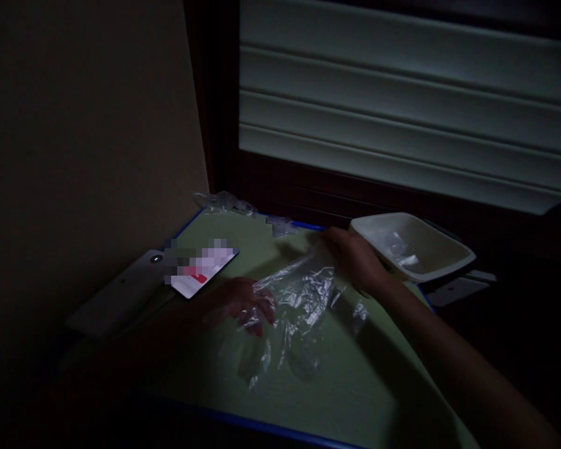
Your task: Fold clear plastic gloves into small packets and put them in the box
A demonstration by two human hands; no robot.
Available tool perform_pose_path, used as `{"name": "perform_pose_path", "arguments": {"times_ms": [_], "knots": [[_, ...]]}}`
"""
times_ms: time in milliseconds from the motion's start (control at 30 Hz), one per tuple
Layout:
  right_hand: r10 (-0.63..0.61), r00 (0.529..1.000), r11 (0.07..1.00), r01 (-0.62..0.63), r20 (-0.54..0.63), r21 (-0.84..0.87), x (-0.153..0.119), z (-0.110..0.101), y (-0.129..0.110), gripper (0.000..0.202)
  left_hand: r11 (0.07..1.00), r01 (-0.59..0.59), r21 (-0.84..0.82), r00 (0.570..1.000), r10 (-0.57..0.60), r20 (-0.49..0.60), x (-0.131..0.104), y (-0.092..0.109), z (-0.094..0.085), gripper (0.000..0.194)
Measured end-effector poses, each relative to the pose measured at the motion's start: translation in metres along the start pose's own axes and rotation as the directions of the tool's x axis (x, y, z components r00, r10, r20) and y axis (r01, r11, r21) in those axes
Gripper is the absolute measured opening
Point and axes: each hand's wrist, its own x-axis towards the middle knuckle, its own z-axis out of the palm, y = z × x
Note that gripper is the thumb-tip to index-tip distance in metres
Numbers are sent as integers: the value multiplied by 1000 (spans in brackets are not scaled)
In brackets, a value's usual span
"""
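Note:
A crumpled clear plastic bag stretches between my two hands above the pale green tabletop. My left hand grips its left side, fingers curled downward with film lying over them. At the bag's upper right, my right hand is closed on the edge; its fingertips are mostly hidden in shadow. The bag's lower part hangs loose and wrinkled toward the table. Just right of my right hand stands a white plastic basin with some clear plastic inside.
A phone with a lit screen lies left of my left hand, near a flat white object. Small clear packets and crumpled plastic lie along the back edge. A wall and a slatted shutter bound the table. The room is dim.

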Motion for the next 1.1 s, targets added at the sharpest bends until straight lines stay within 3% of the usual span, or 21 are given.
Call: {"name": "perform_pose_path", "arguments": {"times_ms": [100,167,200,267,333,400,467,567,633,767,833,900,1100], "knots": [[-61,987,992,77,152,-102,14,6,4,17,988,-30,150,970,64,-233,-4,5,-1,25],[-90,968,977,132,236,-168,23,14,3,16,893,-122,432,888,293,-354,-7,9,0,26],[-99,958,968,155,268,-196,26,18,2,16,792,-177,584,837,433,-334,-8,11,1,24],[-113,941,951,195,319,-241,34,27,-2,18,550,-313,774,747,646,-157,-10,13,7,18],[-124,927,935,228,353,-271,40,36,-8,20,409,-464,786,708,705,51,-11,12,15,18],[-132,921,923,249,367,-292,45,43,-13,22,350,-543,763,731,645,224,-11,11,23,19],[-123,925,916,245,358,-318,49,46,-17,23,342,-534,773,793,519,319,-11,9,29,18],[-78,952,910,189,295,-368,50,42,-23,28,357,-455,816,877,335,343,-7,8,31,15],[-56,973,907,143,222,-395,45,35,-29,29,372,-413,831,906,259,335,-5,7,31,13],[-74,991,908,114,114,-402,13,28,-41,27,377,-366,851,926,240,292,-3,5,31,8],[-121,987,939,148,105,-310,-9,36,-39,28,370,-358,857,927,247,281,-3,4,32,9],[-137,984,976,154,110,-156,-31,49,-31,31,367,-358,859,927,249,281,-3,2,34,9],[-116,982,983,135,147,-125,-71,76,5,43,390,-285,876,950,240,202,-3,4,32,18]]}}
